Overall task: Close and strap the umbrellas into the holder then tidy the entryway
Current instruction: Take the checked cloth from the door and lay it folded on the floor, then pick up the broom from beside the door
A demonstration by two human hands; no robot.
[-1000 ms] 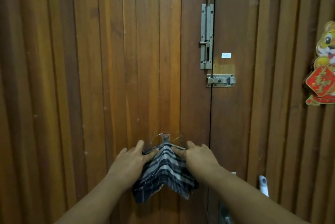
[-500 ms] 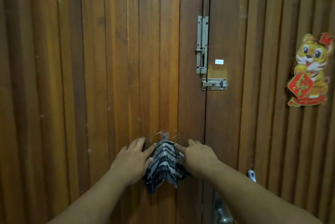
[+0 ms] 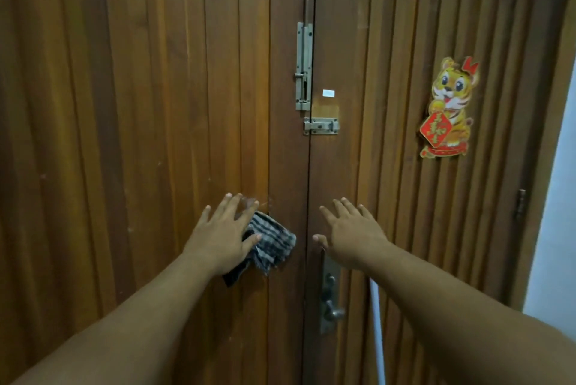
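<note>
Up close, both arms reach toward a wooden double door.
Left hand (image 3: 223,236): fingers spread and straight, laid over the left part of the plaid cloth (image 3: 274,242); grip flat, nothing pinched.
Right hand (image 3: 350,228): fingers spread, open, clear of the cloth, over the right door leaf (image 3: 389,41) just above the handle plate.
Plaid cloth: dark checked fabric bunched against the left door leaf (image 3: 140,88), near the centre seam, partly under the left hand.
Door hardware: vertical bolt (image 3: 304,66) on the seam, horizontal latch (image 3: 321,126) just below it, lever handle (image 3: 332,311) lower down.
Decoration: tiger sticker (image 3: 448,107) on the right leaf.
Wall: pale strip (image 3: 558,228) at the far right edge.
</note>
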